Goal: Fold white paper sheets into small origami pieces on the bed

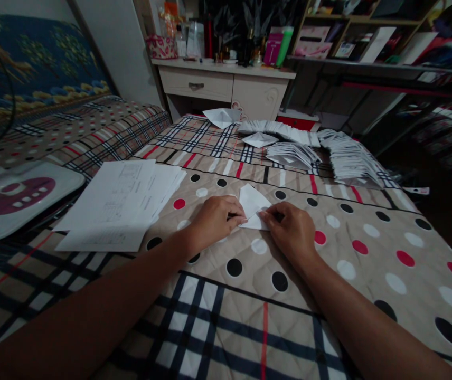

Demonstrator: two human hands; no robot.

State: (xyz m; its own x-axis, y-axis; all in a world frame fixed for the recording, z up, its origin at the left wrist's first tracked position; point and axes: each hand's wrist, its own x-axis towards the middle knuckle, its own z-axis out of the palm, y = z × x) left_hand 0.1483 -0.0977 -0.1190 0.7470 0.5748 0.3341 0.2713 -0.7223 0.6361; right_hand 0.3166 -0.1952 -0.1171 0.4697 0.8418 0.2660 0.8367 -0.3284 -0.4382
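Observation:
A small folded white paper (pixel 252 207) lies on the dotted quilt (pixel 368 248) in front of me. My left hand (pixel 215 220) presses its left edge with curled fingers. My right hand (pixel 289 230) pinches the paper's right lower corner, fingers closed on it. Both hands rest on the quilt, touching the paper from either side.
A stack of white sheets (pixel 121 203) lies to the left. Several piles of folded paper pieces (pixel 321 150) sit further back. A fan base (pixel 16 198) stands at far left. A dresser (pixel 226 87) and shelves (pixel 372 47) stand behind the bed.

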